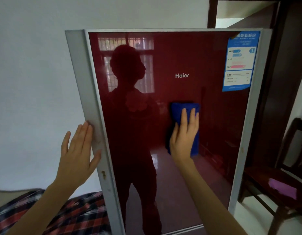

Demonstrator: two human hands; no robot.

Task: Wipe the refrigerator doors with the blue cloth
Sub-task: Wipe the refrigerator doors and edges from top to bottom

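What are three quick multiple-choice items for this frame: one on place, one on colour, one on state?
1. Where does the blue cloth sit on the refrigerator door?
A. Over the energy label
B. Below the Haier logo
C. On the grey side edge

2. What colour is the door's glossy front?
A. Dark red
B. White
C. Green

3. What is the left hand doing?
A. Holding the cloth
B. Hanging free of the fridge
C. Resting flat on the grey side edge

Key: 1 B, the cloth lies under the Haier logo, clear of the energy label. 2 A, the panel is dark red. 3 C, the open palm lies on the edge; the right hand presses the cloth.
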